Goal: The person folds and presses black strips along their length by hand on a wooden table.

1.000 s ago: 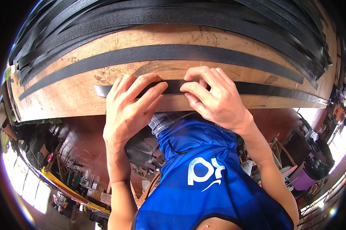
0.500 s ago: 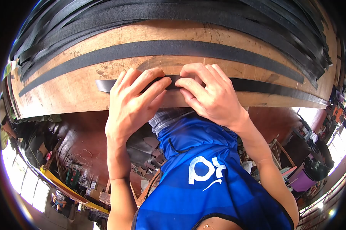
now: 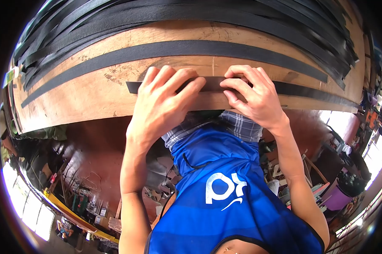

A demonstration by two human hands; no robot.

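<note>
A long black leather-like strip (image 3: 213,84) lies across the table near its front edge, its short left end poking out past my left hand. My left hand (image 3: 163,103) is closed over the strip, thumb and fingertips pinching it. Just to the right, my right hand (image 3: 256,99) pinches the same strip between thumb and curled fingers. A short stretch of it shows between the hands, and the long remainder runs off to the right. Parallel to it and farther back, a second black strip (image 3: 191,48) lies flat, untouched.
The wooden tabletop (image 3: 85,95) curves in the wide lens. A heap of black strips (image 3: 157,17) covers its far side. Below are a reddish floor (image 3: 100,148), scraps, a purple bin (image 3: 338,195) on the right and a yellow beam (image 3: 68,209) on the left.
Both hands have shifted to the right, and the strip's left end has moved right with them. The gap between the hands is a little wider.
</note>
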